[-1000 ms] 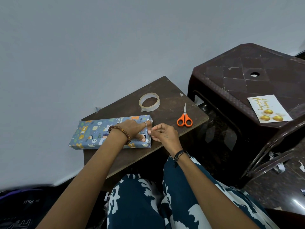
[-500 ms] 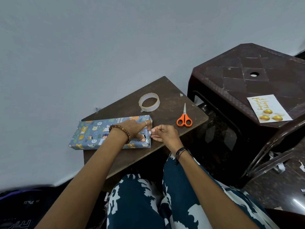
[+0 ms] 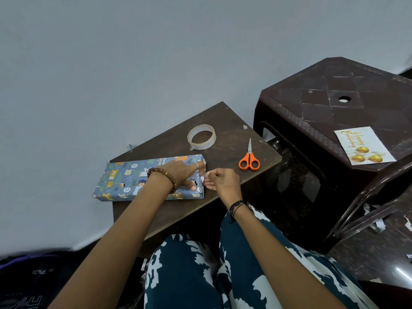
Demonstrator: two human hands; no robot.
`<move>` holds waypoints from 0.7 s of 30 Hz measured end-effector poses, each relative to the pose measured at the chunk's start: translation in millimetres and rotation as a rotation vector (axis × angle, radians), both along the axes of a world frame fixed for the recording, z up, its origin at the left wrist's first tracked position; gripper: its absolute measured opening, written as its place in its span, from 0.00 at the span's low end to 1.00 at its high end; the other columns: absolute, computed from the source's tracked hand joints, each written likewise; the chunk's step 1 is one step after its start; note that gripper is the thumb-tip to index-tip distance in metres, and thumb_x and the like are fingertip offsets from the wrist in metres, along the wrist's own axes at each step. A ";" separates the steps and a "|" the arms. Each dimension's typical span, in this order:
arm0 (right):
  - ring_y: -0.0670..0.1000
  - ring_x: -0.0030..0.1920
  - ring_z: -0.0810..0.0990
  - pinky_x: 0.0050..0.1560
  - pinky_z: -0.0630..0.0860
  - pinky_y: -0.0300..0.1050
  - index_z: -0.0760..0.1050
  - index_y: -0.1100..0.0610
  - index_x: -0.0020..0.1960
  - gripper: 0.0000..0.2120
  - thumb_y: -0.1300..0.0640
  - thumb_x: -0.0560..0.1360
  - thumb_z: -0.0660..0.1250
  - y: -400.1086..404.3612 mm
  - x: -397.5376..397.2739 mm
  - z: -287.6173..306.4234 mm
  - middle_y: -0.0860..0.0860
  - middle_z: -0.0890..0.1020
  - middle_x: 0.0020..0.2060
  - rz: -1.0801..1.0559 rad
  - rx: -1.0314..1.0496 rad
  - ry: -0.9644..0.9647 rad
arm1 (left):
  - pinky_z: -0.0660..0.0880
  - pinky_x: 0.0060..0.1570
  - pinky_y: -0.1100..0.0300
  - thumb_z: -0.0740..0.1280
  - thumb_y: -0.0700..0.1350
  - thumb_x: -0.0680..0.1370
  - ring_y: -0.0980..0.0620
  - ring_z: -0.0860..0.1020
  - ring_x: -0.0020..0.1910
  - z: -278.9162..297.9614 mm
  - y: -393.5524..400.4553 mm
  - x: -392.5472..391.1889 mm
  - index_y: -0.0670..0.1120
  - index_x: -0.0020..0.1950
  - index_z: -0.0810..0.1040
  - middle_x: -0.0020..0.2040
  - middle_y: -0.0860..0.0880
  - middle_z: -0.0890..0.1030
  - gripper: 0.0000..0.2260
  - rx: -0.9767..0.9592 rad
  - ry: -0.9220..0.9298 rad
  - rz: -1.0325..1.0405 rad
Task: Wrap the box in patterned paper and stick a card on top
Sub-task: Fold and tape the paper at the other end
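One card [image 3: 364, 145] lies flat on the dark plastic stool [image 3: 316, 112] to the right, printed with three gold balls and gold script that appears to say "Happy Birthday", though it reads upside down from here and I can't be sure. One box [image 3: 124, 179], already covered in blue paper with small cartoon animals, lies on the small wooden table [image 3: 225, 121] near its left edge. The left hand [image 3: 181, 172] rests on top of the box's right end, fingers spread and pressing down. The right hand [image 3: 223, 180] is just beside that end, its fingertips pinching the paper flap there. One roll of clear tape [image 3: 201, 137] and one pair of orange-handled scissors [image 3: 249, 158] sit farther back on the table, well apart from the box.
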State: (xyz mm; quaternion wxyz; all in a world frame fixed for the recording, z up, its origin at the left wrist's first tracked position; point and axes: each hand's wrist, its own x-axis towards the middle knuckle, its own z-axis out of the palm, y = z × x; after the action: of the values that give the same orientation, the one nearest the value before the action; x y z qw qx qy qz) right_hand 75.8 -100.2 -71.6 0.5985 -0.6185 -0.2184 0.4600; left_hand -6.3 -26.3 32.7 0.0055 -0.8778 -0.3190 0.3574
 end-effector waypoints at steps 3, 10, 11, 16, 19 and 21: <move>0.51 0.38 0.83 0.44 0.82 0.42 0.80 0.67 0.46 0.07 0.66 0.77 0.63 0.3 -3.7 -2.1 0.58 0.81 0.37 -0.024 -0.025 -0.114 | 0.69 0.56 0.53 0.63 0.52 0.78 0.38 0.72 0.61 -0.4 0.4 -0.1 0.46 0.74 0.55 0.60 0.35 0.73 0.29 0.004 0.003 -0.005; 0.52 0.39 0.84 0.47 0.82 0.49 0.80 0.65 0.43 0.07 0.64 0.77 0.65 -0.9 -8.4 -3.5 0.54 0.81 0.37 -0.028 -0.014 -0.297 | 0.69 0.56 0.52 0.63 0.52 0.78 0.37 0.73 0.58 -3.0 2.4 -1.9 0.48 0.74 0.54 0.58 0.35 0.74 0.28 0.011 -0.013 -0.024; 0.51 0.39 0.84 0.47 0.82 0.49 0.80 0.65 0.44 0.07 0.64 0.77 0.65 -0.8 -8.5 -3.6 0.54 0.82 0.37 -0.028 -0.012 -0.302 | 0.69 0.56 0.52 0.63 0.52 0.78 0.37 0.72 0.59 -3.1 2.6 -2.1 0.48 0.74 0.54 0.59 0.35 0.73 0.28 0.008 -0.012 -0.020; 0.52 0.39 0.84 0.46 0.82 0.50 0.79 0.65 0.47 0.05 0.63 0.76 0.67 -0.2 -7.4 -4.5 0.58 0.82 0.42 -0.042 -0.007 -0.305 | 0.70 0.56 0.51 0.63 0.53 0.78 0.37 0.73 0.58 -5.2 4.3 -2.8 0.48 0.74 0.55 0.58 0.35 0.73 0.28 0.003 -0.006 -0.017; 0.53 0.38 0.84 0.44 0.82 0.53 0.76 0.59 0.48 0.04 0.62 0.74 0.69 2.3 -8.8 -8.4 0.57 0.82 0.42 -0.057 -0.002 -0.347 | 0.70 0.56 0.51 0.63 0.53 0.78 0.37 0.73 0.58 -6.7 5.8 -3.8 0.48 0.74 0.55 0.58 0.35 0.74 0.28 0.005 -0.007 -0.016; 0.54 0.39 0.83 0.44 0.81 0.56 0.72 0.55 0.46 0.09 0.61 0.72 0.71 4.2 -10.8 -10.1 0.52 0.80 0.39 -0.072 0.006 -0.448 | 0.69 0.57 0.51 0.63 0.52 0.78 0.37 0.73 0.58 -6.7 5.8 -3.9 0.49 0.74 0.55 0.58 0.35 0.73 0.28 0.004 -0.013 -0.008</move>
State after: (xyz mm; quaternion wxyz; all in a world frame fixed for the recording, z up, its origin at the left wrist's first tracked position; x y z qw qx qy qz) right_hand 65.0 -96.0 -81.6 0.5529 -0.7107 -0.3253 0.2888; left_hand -10.2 -20.5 26.1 0.0068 -0.8813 -0.3162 0.3511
